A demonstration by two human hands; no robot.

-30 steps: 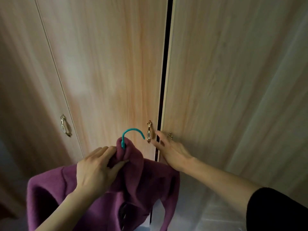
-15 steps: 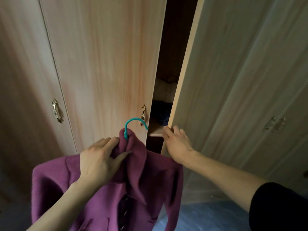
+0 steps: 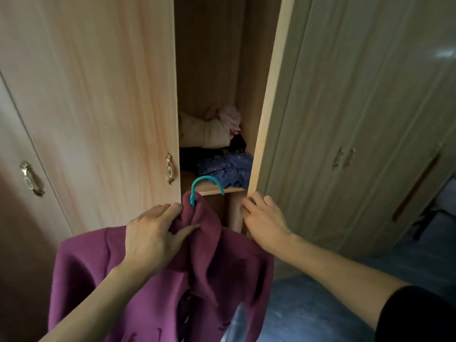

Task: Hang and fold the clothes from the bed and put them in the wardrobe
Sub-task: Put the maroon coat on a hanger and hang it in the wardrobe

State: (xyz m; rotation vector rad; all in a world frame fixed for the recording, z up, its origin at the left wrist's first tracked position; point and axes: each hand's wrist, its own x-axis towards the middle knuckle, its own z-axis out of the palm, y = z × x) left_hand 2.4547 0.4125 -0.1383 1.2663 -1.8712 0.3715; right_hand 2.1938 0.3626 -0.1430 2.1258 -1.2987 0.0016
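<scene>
Left hand [image 3: 153, 239] grips the collar of the purple coat [image 3: 98, 280] under the teal hanger [image 3: 196, 185], lower centre — right hand [image 3: 264, 218] curls round the wardrobe door [image 3: 333, 119] edge.

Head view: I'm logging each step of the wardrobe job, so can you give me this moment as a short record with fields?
left hand: grips the collar of the purple coat
right hand: fingers curled on the edge of the wardrobe door
coat: on a teal hanger, hook free above the collar, not yet hung
door: partly open, interior visible
shelf: holds blue patterned fabric, with a cream bundle behind
hanging rail: not in view
</scene>
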